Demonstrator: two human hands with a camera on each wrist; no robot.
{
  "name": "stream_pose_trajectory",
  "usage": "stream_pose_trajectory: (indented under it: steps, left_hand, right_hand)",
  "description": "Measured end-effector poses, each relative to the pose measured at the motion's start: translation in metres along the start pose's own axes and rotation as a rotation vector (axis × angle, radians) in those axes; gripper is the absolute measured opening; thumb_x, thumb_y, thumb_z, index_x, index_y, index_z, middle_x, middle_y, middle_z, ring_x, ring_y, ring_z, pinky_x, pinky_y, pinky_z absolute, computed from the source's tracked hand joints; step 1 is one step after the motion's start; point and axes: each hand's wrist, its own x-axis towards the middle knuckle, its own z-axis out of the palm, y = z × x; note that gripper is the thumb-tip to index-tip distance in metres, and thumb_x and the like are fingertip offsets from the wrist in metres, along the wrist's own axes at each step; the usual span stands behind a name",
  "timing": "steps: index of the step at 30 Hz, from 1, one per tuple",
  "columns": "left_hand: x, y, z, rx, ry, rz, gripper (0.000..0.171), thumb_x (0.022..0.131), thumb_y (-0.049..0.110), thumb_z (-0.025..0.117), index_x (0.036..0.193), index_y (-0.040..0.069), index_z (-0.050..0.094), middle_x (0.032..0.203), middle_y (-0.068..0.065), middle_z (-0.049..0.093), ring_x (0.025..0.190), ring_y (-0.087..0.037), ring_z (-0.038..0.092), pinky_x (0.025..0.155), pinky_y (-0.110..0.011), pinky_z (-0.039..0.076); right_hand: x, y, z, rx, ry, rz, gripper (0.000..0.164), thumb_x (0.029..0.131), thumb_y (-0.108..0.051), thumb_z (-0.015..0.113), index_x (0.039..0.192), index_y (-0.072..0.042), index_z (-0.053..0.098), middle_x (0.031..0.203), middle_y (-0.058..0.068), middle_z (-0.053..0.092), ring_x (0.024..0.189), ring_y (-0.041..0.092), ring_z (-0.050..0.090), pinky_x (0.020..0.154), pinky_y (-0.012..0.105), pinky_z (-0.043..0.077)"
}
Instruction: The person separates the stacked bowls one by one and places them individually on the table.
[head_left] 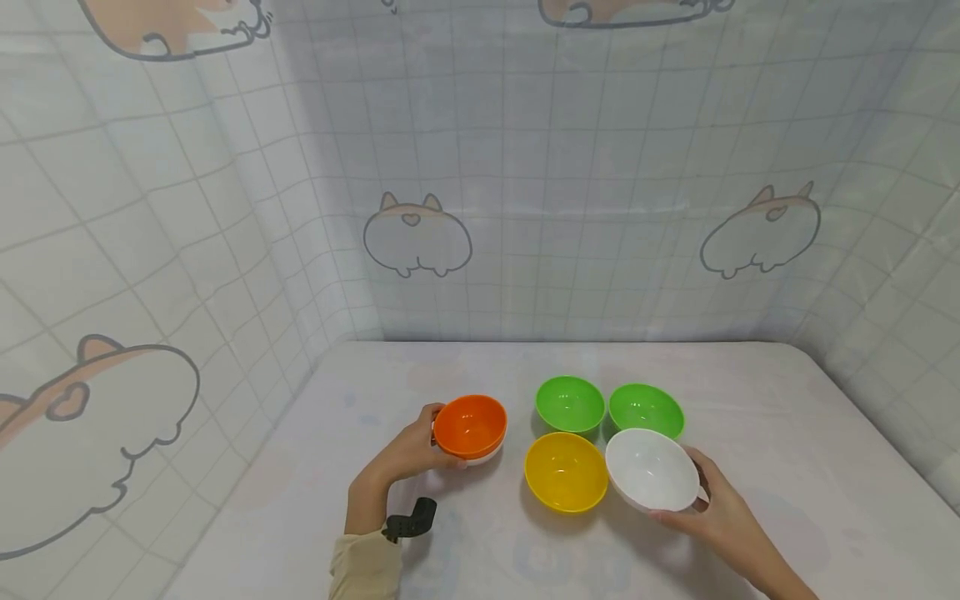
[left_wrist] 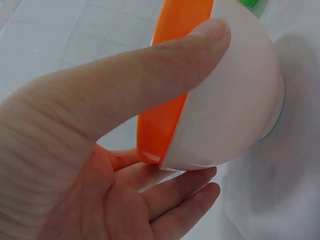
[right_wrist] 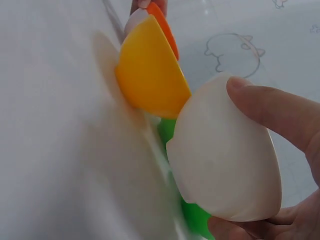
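On the left, my left hand grips an orange bowl nested inside a white bowl, thumb across the near side and fingers round the far side. The white bowl's foot is close over the tablecloth in the left wrist view. My right hand holds another white bowl by its right side, thumb at the front and fingers behind. That bowl is tilted and raised above the cloth. Its left rim overlaps the yellow bowl, which stands between the two hands.
Two green bowls, a left one and a right one, stand behind the yellow and white bowls. A pale cloth covers the table. Grid-patterned curtains with cartoon animals hang at the back and sides.
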Motion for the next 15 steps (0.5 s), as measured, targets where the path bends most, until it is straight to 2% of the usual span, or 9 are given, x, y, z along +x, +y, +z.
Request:
stream_pose_trajectory:
  steps: [8,15]
  left_hand:
    - [-0.001,0.004,0.0,0.005,0.001,0.002,0.098,0.069,0.03,0.087,0.143,0.0,0.03,0.135,-0.013,0.051,0.119,-0.029,0.051,0.098,-0.055,0.041]
    - [-0.002,0.003,0.0,0.011,0.0,0.008,0.099,0.068,0.03,0.087,0.143,0.0,0.031,0.134,-0.013,0.052,0.118,-0.029,0.052,0.097,-0.057,0.041]
  right_hand:
    - [-0.001,0.007,0.002,-0.03,-0.057,0.124,0.111,0.068,-0.023,0.089,0.145,0.01,0.015,0.146,0.036,0.022,0.131,0.048,0.031,0.097,0.048,0.038]
    - [-0.004,0.013,0.004,-0.038,-0.041,0.107,0.109,0.068,-0.023,0.089,0.144,0.01,0.018,0.144,0.035,0.028,0.127,0.047,0.036,0.098,0.053,0.036]
